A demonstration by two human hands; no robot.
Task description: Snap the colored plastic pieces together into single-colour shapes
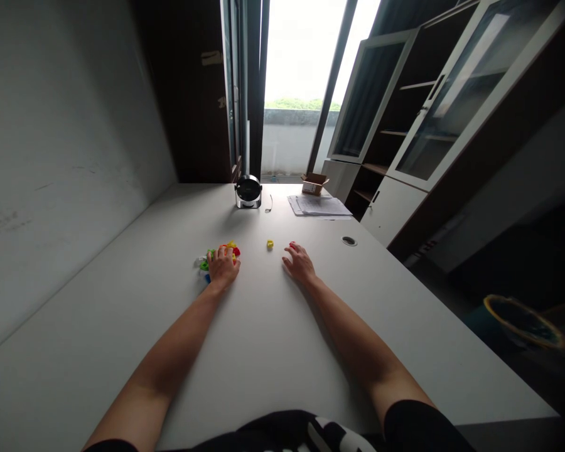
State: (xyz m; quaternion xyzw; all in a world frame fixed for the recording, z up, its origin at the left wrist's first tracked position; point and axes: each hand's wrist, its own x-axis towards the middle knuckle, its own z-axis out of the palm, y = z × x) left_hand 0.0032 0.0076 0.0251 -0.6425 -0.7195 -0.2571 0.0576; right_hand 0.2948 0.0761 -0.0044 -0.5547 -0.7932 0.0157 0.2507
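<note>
Grip of left hand [223, 265] lay open over colored plastic pieces [231, 248]; right hand [300, 263] half open, touching red piece [292, 245] at twelve o'clock.

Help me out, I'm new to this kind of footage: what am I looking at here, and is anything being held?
There is no machine here, just a person. This one picture comes from a camera worn on their head, looking forward and down, so their arms reach in from the bottom. The left hand lies over a heap of small coloured pieces on a white desk; I can't tell whether it grips any. The right hand shows nothing held, and its fingertips are next to a red piece. A yellow piece sits between the hands. Further back are a round black device, papers and a small cardboard box.
</note>
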